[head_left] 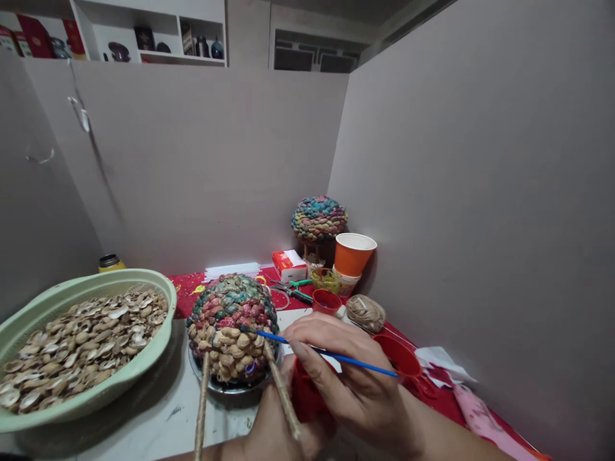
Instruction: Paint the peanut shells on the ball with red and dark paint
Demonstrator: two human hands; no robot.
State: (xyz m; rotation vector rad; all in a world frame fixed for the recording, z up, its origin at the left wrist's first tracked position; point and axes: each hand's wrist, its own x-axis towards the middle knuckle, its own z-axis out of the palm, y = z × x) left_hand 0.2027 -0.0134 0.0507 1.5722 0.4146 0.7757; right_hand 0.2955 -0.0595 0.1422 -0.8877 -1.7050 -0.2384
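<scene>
My right hand (358, 378) pinches a blue-handled paintbrush (362, 364). The brush tip touches the front of a dome covered in peanut shells (233, 304), right where painted shells meet bare tan ones. Red, green and teal paint covers the upper part. Two twine-wrapped sticks (202, 403) slant from the dome toward me. It sits on a round metal dish (230, 388). Below my right hand, my left hand (269, 416) is closed around a red cup (305, 387); its fingers are partly hidden, and so are the cup's contents.
A green basket (166, 320) of empty shells stands at left. Behind are scissors (300, 296), a red-and-white box (288, 264), a small red cup (327, 302) and orange paper cups (354, 256). Twine (366, 312) and another painted shell dome (319, 218) are near the grey right partition (471, 192).
</scene>
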